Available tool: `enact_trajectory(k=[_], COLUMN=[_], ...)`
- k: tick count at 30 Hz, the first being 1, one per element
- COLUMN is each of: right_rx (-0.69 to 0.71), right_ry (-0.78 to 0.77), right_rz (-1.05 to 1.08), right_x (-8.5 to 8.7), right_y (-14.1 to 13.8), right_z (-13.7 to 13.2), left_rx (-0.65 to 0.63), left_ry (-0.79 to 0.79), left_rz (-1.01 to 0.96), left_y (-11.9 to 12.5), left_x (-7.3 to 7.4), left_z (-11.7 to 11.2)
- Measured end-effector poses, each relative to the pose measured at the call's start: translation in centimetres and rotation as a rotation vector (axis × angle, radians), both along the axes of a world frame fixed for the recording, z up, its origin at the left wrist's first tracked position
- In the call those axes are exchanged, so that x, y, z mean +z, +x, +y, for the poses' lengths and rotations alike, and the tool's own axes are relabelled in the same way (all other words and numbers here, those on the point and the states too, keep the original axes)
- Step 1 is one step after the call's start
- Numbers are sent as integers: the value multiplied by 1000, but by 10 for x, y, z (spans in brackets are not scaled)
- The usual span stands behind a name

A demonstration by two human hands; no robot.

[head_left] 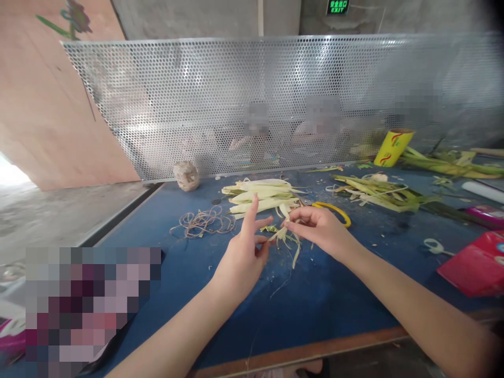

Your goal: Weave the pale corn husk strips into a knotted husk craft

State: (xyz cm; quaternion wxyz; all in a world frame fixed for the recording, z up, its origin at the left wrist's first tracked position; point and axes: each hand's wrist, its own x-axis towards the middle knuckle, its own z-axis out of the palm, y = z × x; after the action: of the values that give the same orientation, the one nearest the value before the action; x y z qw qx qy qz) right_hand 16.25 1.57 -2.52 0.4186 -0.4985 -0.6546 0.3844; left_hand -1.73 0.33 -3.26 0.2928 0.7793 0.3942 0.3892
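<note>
At the centre of the frame, the thumb and forefinger of a person's right hand [315, 228] pinch a pale green-white strip of husk [281, 234], its frayed ends splaying downward. Opposite, the left hand [246, 252] has its fingers spread, the index finger pointing up and the lower ones curled toward the strip's left end; whether they grip it cannot be told. The strip is between the two hands, over the blue worktop [334, 302].

Just behind the hands, a pile of long, pale cream-green husks [262, 190] lies in the middle of the frame. A yellow looped handle [339, 211] shows just beyond the right hand, and a loose tangle of thin brown twine [202, 222] lies left of centre. Near the worktop's far left edge sits a rounded, beige lump [186, 176].

To the right of centre, greener husk leaves [378, 191] are strewn about; farther back, at upper right, a bright yellow cylinder with red markings [394, 148] leans to one side. A glossy red box-like package [474, 265] occupies the right edge. Across the top, a perforated silver metal screen [220, 79] spans the frame beneath a green lit exit sign [337, 6].
</note>
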Motion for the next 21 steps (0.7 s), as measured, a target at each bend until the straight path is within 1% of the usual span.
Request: enact_trajectory(k=[3,5,9,12,14,17,18,21], right_rx=[95,143,182,206,201,205,225,323], right_ry=[0,14,18,1,6,18,13,-17], right_rz=[-22,-32,-46,-17,2,29,49,125], right_x=[-2,-3,-1,1,2,3,2,0], right_y=[-1,-2,-1,0,0,-1,-2,-4], right_z=[-1,-2,-3,-4,-4,-6,-6,-7], left_rx=[17,3,23,33,-5,-96,-95,-4], left_ry=[21,-2,-65,-44,-72,-149,-147,-71], left_rz=[18,-22,-178,-170,-164,-237,-255,-227], left_y=[3,5,4,2,3,6,7,8], left_x=[1,1,2,4,6,7,6,5], left_z=[-1,-1,1,2,0,-5,-6,-5])
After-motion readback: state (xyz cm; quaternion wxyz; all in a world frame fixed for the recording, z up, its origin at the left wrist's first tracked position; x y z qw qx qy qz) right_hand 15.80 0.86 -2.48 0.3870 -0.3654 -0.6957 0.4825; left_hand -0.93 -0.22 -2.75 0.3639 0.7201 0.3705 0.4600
